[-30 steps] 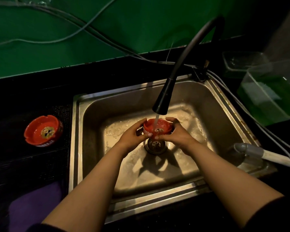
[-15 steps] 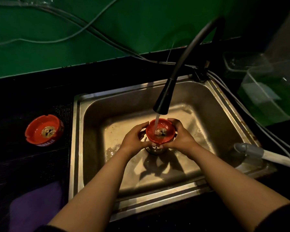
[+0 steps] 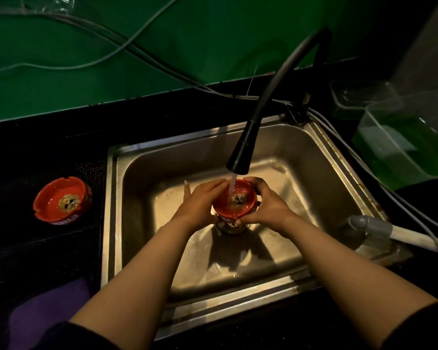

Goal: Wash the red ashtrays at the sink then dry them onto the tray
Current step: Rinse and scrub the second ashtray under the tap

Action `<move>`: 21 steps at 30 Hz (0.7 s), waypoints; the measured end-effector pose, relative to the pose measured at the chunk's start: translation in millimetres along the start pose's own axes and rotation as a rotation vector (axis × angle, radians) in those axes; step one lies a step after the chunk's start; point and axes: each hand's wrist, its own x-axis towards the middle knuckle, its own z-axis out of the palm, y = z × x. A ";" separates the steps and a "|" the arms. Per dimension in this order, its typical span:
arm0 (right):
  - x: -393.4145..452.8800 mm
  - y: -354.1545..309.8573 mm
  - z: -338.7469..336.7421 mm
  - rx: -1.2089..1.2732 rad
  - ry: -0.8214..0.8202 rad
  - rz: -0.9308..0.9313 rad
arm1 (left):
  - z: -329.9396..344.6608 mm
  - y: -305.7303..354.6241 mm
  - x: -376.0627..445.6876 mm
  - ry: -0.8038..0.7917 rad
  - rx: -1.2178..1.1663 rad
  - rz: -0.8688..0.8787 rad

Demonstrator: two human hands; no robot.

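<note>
Directly over the drain of the steel sink (image 3: 321, 157), a red ashtray (image 3: 234, 209) sits under the water running from the black faucet head (image 3: 240, 157). The right hand (image 3: 268, 207) curls around its right side, thumb on the near rim. The left hand (image 3: 202, 200) lies against its left side with fingers mostly straight. A second red ashtray (image 3: 62, 200) rests on the dark counter left of the sink, beyond a purple cloth (image 3: 48, 309).

The scene is viewed by a single head-worn wide-angle camera, directed forward and steeply downward, close above the steel sink (image 3: 321, 157).
</note>
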 end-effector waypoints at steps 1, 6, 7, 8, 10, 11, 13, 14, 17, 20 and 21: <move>-0.5 1.5 0.9 -0.003 0.000 0.003 | 0.4 0.3 -0.6 -0.005 0.062 0.001; -3.5 7.7 2.8 -0.010 -0.002 0.018 | -2.9 2.6 -5.4 0.014 0.172 0.022; -3.9 7.7 2.7 -0.012 -0.002 0.022 | -3.2 2.2 -4.8 0.008 0.155 0.023; -3.9 7.7 2.0 -0.012 -0.005 0.033 | -3.5 1.8 -3.8 -0.007 0.112 0.025; -3.2 7.6 -0.4 0.008 -0.023 0.069 | -7.1 2.3 -2.2 -0.044 -0.052 0.030; -2.8 7.0 -2.2 0.025 -0.038 0.091 | -9.5 1.3 -1.5 -0.060 -0.165 0.012; -2.4 3.9 -5.2 0.075 -0.084 0.158 | -14.7 -1.7 -2.2 -0.132 -0.413 -0.072; -2.5 1.9 -6.3 0.120 -0.106 0.194 | -17.1 -3.1 -3.4 -0.165 -0.533 -0.111; -1.9 -2.8 -6.8 0.266 -0.144 0.267 | -20.7 -3.9 -6.9 -0.177 -0.778 -0.213; -0.6 -7.2 -3.7 0.328 -0.178 0.340 | -23.5 1.6 -10.6 -0.120 -0.863 -0.255; 0.4 -9.0 -2.4 0.344 -0.169 0.365 | -23.6 2.5 -10.9 -0.102 -0.878 -0.263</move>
